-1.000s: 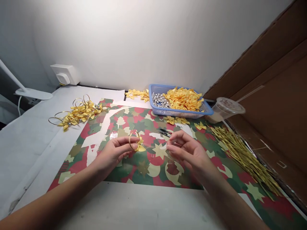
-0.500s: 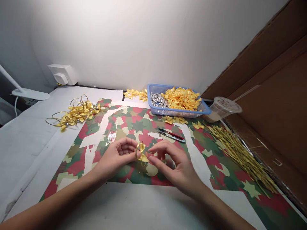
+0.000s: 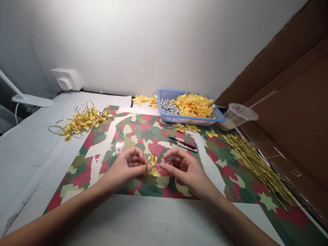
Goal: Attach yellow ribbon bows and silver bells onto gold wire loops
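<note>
My left hand [image 3: 130,164] is closed in a pinch on a gold wire ring [image 3: 147,165] that carries a yellow ribbon bow [image 3: 154,170]. The ring stands upright with the bow on its right side, above the patterned paper [image 3: 143,188]. Just right of the bow, my right hand [image 3: 183,167] has thumb and index fingertip pressed together. A faint thin strand seems to lie between those fingertips and the bow, too fine to name. Thread snips [image 3: 183,144] with a red handle lie beyond my right hand.
At the left is a pile of gold rings with bows [image 3: 82,122]. A blue basket [image 3: 191,120] holds yellow bows and silver beads. Loose bows [image 3: 145,100] lie behind. To the right are a clear plastic tub [image 3: 234,116], gold wire stems [image 3: 256,167] and a cardboard wall [image 3: 294,95].
My right thumb and fingertip have come together beside the bow. The ring and bow have turned slightly, so the ring now shows more fully. My left hand keeps its pinch.
</note>
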`<state>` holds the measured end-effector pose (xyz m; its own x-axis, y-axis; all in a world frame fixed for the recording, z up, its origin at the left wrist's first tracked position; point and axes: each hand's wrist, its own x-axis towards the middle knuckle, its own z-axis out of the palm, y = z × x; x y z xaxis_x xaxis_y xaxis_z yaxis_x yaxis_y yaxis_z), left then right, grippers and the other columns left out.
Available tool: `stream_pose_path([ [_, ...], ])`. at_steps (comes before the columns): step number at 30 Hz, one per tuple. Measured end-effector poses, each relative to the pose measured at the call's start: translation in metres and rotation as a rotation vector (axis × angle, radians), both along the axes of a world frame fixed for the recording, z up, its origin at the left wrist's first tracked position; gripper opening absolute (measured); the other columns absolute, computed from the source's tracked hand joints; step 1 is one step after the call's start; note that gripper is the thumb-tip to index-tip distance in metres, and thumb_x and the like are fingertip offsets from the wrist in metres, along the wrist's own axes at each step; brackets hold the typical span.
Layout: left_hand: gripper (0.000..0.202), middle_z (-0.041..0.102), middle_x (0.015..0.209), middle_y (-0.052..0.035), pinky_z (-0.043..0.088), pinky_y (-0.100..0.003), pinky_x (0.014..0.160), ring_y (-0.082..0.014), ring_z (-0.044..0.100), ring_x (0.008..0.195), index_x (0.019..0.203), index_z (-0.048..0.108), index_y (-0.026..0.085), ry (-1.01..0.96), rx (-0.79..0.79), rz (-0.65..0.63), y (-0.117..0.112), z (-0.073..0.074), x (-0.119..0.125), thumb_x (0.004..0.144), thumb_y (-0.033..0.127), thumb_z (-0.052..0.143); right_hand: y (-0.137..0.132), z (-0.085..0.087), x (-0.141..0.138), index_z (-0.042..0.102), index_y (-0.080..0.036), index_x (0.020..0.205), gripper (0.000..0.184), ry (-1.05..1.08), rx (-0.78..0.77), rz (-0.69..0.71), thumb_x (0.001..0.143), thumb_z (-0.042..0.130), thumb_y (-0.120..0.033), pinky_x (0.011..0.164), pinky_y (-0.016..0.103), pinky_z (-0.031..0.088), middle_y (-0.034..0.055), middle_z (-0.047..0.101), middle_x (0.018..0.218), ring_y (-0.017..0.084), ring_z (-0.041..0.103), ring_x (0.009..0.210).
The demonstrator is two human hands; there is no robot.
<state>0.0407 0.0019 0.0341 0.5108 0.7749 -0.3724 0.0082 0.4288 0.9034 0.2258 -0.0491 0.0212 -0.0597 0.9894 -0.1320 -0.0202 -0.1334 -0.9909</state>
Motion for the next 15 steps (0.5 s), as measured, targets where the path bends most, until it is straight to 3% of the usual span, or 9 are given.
stream_pose_path([
  [8,0.032,0.056,0.059,0.0072,0.044,-0.016,0.057,-0.0065,0.055,0.06,0.065,0.044,0.019,0.07,0.009,0.026,0.002,-0.001,0.0,0.057,0.012,0.075,0.011,0.003,0.018,0.054,-0.02,0.081,0.037,-0.094,-0.024,-0.307,0.062,0.073,-0.047,0.054,0.024,0.043,-0.0008,0.058,0.073,0.011,0.052,0.059],
  [15,0.03,0.055,0.062,0.0051,0.046,-0.021,0.059,-0.0085,0.054,0.061,0.064,0.041,0.019,0.086,0.041,0.022,0.001,-0.002,0.0,0.061,0.018,0.071,0.013,-0.004,0.017,0.052,-0.022,0.09,0.03,-0.061,0.182,-0.638,0.072,0.067,-0.04,0.061,0.026,0.044,0.0011,0.054,0.088,0.011,0.049,0.063],
])
